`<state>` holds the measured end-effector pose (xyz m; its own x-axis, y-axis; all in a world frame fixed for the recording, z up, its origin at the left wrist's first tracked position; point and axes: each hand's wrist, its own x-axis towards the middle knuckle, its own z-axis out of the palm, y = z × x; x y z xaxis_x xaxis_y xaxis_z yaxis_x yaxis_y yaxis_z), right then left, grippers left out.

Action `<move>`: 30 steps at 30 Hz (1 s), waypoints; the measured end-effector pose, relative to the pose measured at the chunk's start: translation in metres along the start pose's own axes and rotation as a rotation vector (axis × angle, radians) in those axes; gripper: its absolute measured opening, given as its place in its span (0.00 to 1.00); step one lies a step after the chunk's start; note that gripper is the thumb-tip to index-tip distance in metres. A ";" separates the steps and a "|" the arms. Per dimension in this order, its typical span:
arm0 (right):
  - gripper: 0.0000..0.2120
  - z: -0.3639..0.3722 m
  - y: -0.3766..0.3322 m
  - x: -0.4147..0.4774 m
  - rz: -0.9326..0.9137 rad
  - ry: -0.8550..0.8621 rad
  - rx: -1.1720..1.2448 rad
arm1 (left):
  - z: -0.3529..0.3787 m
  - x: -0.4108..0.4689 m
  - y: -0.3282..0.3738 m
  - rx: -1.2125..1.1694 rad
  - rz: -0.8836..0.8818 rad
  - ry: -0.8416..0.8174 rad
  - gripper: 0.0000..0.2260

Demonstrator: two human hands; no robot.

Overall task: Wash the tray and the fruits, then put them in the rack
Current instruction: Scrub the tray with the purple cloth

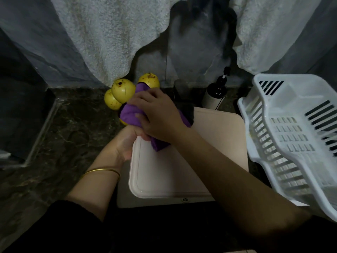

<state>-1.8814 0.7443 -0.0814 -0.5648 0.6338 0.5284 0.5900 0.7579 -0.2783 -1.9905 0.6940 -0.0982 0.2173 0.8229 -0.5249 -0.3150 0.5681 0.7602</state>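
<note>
text: none legible | bottle [215, 95], bench back edge: pale label, lettering too dim to read | sink [124, 198], front rim: small dark mark [184, 199], too small to read

- A home kitchen washing corner, dimly lit.
- Dark marble-patterned countertop [60, 136] against a grey wall.
- White plastic dish rack [299, 136].
- Dark pump soap bottle [216, 92] beside it.
</note>
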 end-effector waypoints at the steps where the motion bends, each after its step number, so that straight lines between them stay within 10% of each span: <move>1: 0.21 -0.001 0.001 0.001 0.004 -0.003 -0.008 | 0.000 0.000 0.001 0.002 0.011 -0.003 0.21; 13: 0.26 -0.035 0.077 -0.050 0.597 0.124 -0.248 | -0.009 -0.017 0.019 0.050 0.186 0.021 0.23; 30: 0.22 -0.062 0.113 -0.105 1.307 0.243 0.134 | -0.029 -0.016 0.019 -0.032 0.222 0.121 0.23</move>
<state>-1.7198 0.7538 -0.1183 0.4928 0.8681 -0.0606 0.5467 -0.3630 -0.7546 -2.0272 0.6921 -0.0867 0.0278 0.9206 -0.3895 -0.3720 0.3712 0.8508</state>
